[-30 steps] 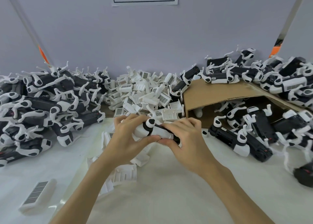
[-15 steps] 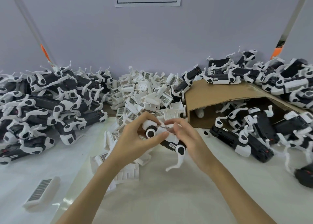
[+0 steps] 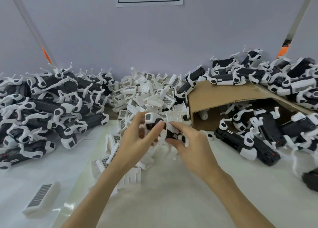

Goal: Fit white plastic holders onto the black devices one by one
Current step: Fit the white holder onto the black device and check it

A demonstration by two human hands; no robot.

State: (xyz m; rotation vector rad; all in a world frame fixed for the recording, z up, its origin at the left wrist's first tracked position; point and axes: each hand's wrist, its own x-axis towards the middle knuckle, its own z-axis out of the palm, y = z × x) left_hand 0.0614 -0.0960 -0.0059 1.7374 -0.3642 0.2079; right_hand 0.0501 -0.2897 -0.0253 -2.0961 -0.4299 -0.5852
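Both hands hold one black device (image 3: 169,132) just in front of the holder heap (image 3: 148,93). The left hand (image 3: 137,141) curls round its left end, thumb pressed on top, with a white square-faced end piece (image 3: 149,118) showing above the fingers. The right hand (image 3: 192,148) grips the right end, fingers wrapped under it, index finger stretched along the top toward the left thumb. Whether a holder is seated on the device cannot be told. More loose holders (image 3: 130,177) lie on the white table (image 3: 172,202) under and in front of the hands. One barcode-labelled holder (image 3: 41,197) lies alone, well left and nearer than the heap. Left of the heap is a pile of devices (image 3: 44,103) with white arms. Right of the heap an open cardboard box (image 3: 220,97) lies on its side with devices (image 3: 258,131) spilling out and more (image 3: 254,76) stacked on top
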